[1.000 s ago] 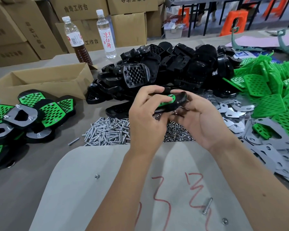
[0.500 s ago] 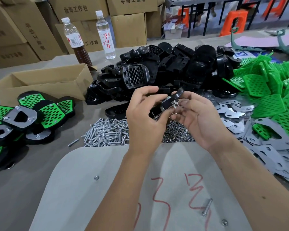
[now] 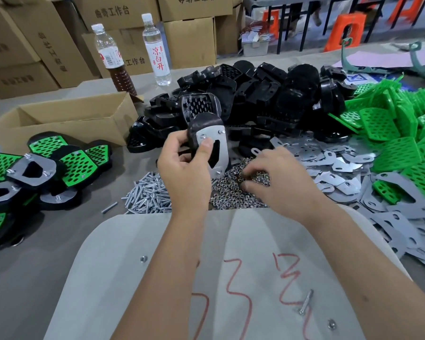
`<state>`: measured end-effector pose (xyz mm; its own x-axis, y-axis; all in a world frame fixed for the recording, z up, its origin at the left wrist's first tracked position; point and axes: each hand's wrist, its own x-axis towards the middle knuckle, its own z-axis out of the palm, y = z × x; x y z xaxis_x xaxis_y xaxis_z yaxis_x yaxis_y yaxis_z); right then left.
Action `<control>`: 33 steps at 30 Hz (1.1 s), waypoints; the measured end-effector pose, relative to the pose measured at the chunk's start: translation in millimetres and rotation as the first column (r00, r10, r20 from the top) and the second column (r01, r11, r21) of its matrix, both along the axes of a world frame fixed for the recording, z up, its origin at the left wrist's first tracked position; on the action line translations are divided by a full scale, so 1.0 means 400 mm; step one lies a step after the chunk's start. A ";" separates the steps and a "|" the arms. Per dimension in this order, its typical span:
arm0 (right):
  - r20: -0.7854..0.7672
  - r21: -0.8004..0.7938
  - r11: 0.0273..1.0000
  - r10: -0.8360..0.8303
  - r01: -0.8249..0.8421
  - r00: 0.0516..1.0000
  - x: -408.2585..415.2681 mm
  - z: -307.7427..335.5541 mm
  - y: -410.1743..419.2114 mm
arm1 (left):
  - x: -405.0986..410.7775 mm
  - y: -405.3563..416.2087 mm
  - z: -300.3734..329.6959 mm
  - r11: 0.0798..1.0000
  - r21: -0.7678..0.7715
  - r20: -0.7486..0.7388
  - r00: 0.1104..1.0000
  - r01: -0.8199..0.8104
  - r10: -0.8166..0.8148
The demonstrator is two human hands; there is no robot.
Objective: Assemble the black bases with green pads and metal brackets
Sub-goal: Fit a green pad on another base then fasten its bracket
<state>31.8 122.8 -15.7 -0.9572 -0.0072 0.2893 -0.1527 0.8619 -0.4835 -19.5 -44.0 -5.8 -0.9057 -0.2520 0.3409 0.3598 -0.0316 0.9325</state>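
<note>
Gripping black base [image 3: 201,128] alone: left hand [image 3: 184,168] | right hand [image 3: 277,175] left it, fingers loose on nuts [image 3: 233,192]

Right hand [image 3: 270,177] left base [image 3: 206,141] — now in nut pile [image 3: 236,192]; bracket side up.

The right hand's fingertips [image 3: 249,179] sink into the nut pile [image 3: 233,192], so any pinched nut is hidden.

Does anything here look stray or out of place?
Yes: one screw lies alone on the grey board near the red scribbles, apart from the screw pile. Another sits loose on the table left of that pile.
</note>
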 end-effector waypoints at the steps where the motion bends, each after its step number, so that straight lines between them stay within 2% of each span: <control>1: 0.045 0.053 0.999 0.007 -0.009 0.999 -0.002 -0.001 -0.004 | -0.002 0.000 0.000 1.000 0.028 0.028 1.000 -0.002 0.001; 6: 0.090 0.071 0.997 -0.044 0.038 0.995 -0.004 0.008 -0.015 | -0.006 0.004 -0.006 0.993 0.119 0.163 0.987 -0.023 0.003; 13: 0.158 0.092 0.989 -0.133 0.120 0.978 0.003 0.018 -0.020 | 0.000 0.013 0.003 0.947 0.322 0.357 0.923 0.024 -0.144; 17: 0.150 0.068 0.991 -0.120 0.111 0.981 0.005 0.013 -0.028 | -0.001 0.005 0.006 0.939 0.343 0.411 0.894 0.027 -0.176; 19: 0.058 -0.025 0.994 -0.108 0.110 0.992 0.003 0.005 -0.027 | 0.001 0.001 0.013 0.928 0.368 0.415 0.884 0.054 -0.216; 21: -0.059 -0.235 0.963 -0.148 0.130 0.987 0.002 0.001 -0.022 | 0.003 0.004 0.019 0.902 0.423 0.417 0.865 0.087 -0.279; 24: -0.161 -0.525 0.843 -0.233 0.116 0.959 -0.004 0.008 -0.012 | 0.003 0.013 0.021 0.863 0.490 0.439 0.821 0.122 -0.365; 27: -0.190 -0.735 0.678 -0.227 0.014 0.955 -0.005 0.018 -0.010 | 0.004 0.021 0.018 0.802 0.577 0.453 0.758 0.152 -0.470; 29: -0.208 -0.789 0.612 -0.191 -0.049 0.959 -0.001 0.022 -0.010 | 0.007 0.027 0.017 0.777 0.612 0.461 0.732 0.147 -0.502; 33: -0.236 -0.785 0.608 -0.120 -0.116 0.964 0.002 0.025 -0.021 | 0.014 0.027 0.017 0.731 0.662 0.437 0.707 0.167 -0.557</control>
<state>32.6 114.5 -5.6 -0.8534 0.3377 0.3972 -0.3625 0.1631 -0.9176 -13.8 -33.1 1.1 -0.9164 0.1853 -0.3547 -0.3922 -0.5916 0.7044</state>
